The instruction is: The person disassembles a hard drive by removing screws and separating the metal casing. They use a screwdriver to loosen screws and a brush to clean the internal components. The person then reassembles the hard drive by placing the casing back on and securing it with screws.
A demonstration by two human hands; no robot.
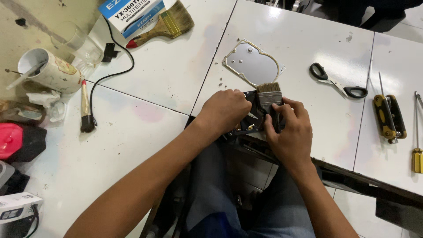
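A black opened hard drive [249, 126] rests at the near edge of the white table [167, 79], mostly hidden by my hands. My left hand [224, 111] covers and grips its left side. My right hand [291, 130] holds a small flat paintbrush [269, 98] with a black handle, its pale bristles pointing away from me over the drive's far edge. The drive's silvery metal cover plate [253, 64] lies flat on the table just beyond the brush.
Black-handled scissors [338, 82], a yellow-black hex key set [388, 115] and a yellow-handled screwdriver [417, 145] lie to the right. At far left are a larger paintbrush [165, 24], a blue-white box [132, 14], a mug [50, 70], a small round brush [85, 108] and a black cable [115, 66].
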